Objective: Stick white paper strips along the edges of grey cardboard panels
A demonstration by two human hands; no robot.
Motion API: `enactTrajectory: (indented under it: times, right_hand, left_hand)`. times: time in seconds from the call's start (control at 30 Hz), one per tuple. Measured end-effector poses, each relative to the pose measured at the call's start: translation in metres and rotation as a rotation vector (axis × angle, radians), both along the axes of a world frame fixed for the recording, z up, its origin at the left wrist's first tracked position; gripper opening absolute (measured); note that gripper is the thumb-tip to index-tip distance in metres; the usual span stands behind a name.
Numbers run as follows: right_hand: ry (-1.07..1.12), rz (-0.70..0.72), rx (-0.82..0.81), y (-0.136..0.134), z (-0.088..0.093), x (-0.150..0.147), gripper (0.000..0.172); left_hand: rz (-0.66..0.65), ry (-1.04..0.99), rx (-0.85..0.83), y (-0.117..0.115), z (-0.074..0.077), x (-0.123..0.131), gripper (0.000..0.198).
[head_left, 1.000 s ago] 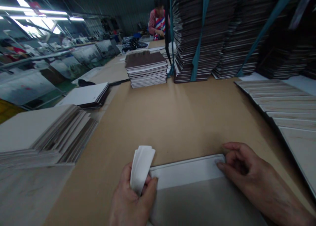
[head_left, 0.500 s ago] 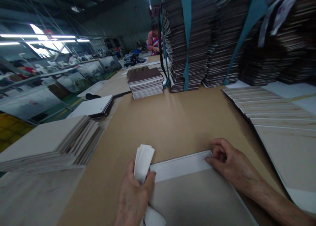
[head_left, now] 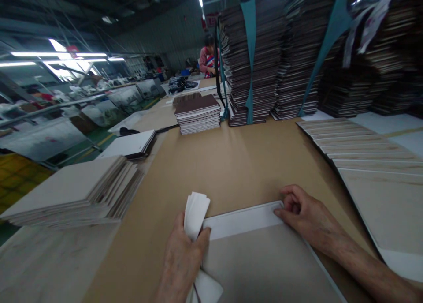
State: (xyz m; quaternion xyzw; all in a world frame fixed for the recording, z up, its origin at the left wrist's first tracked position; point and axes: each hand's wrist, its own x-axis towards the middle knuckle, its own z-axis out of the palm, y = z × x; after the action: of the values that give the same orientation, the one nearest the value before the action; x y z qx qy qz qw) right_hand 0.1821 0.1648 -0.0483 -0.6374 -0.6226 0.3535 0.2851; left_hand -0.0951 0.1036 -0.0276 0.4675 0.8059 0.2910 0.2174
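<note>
In my left hand [head_left: 185, 256] is a folded bundle of white strips [head_left: 196, 211], gripped between thumb and fingers, with its loose ends hanging below the palm. A grey-beige panel [head_left: 264, 263] lies flat in front of me, its near part cut off by the picture's lower edge. Along the panel's far edge runs a flat white strip [head_left: 244, 222]. My right hand [head_left: 302, 212] is closed in a pinch at the right end of that strip, on the panel's far right corner. My left thumb rests by the strip's left end.
Brown board [head_left: 231, 162] covers the table. Stacked beige panels [head_left: 66, 184] stand left, with overlapping panels [head_left: 380, 184] on the right. A low dark-topped stack [head_left: 198, 111] and tall strapped stacks [head_left: 274, 65] stand at the back. Another person [head_left: 207, 60] is farther off.
The head view has shifted a little, so the surroundings sit slightly lower and farther right. Both hands keep nearly the same hold; the loose lower ends of the strips have moved slightly.
</note>
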Motion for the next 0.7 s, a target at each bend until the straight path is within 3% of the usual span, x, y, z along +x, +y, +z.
enactTrajectory:
  times: [0.2, 0.4, 0.47, 0.6, 0.7]
  right_hand:
    - [0.017, 0.015, 0.056, 0.004, -0.006, 0.003, 0.04]
    - [0.044, -0.041, 0.194, -0.004, -0.007, 0.009, 0.036]
    - [0.026, 0.061, 0.322, -0.012, -0.006, 0.009, 0.027]
    - [-0.086, 0.414, 0.653, -0.02, -0.01, 0.008, 0.017]
    - [-0.23, 0.495, 0.739, -0.017, -0.021, 0.009, 0.02]
  left_hand:
    - [-0.063, 0.0, 0.001, 0.001, 0.001, -0.004, 0.044]
    - [-0.004, -0.115, 0.065, -0.001, 0.007, 0.005, 0.04]
    - [-0.006, -0.127, 0.083, -0.003, 0.009, 0.007, 0.037]
    - [0.019, -0.122, 0.124, -0.014, 0.014, 0.002, 0.032]
    - [0.007, -0.068, 0.138, -0.025, 0.017, -0.001, 0.031]
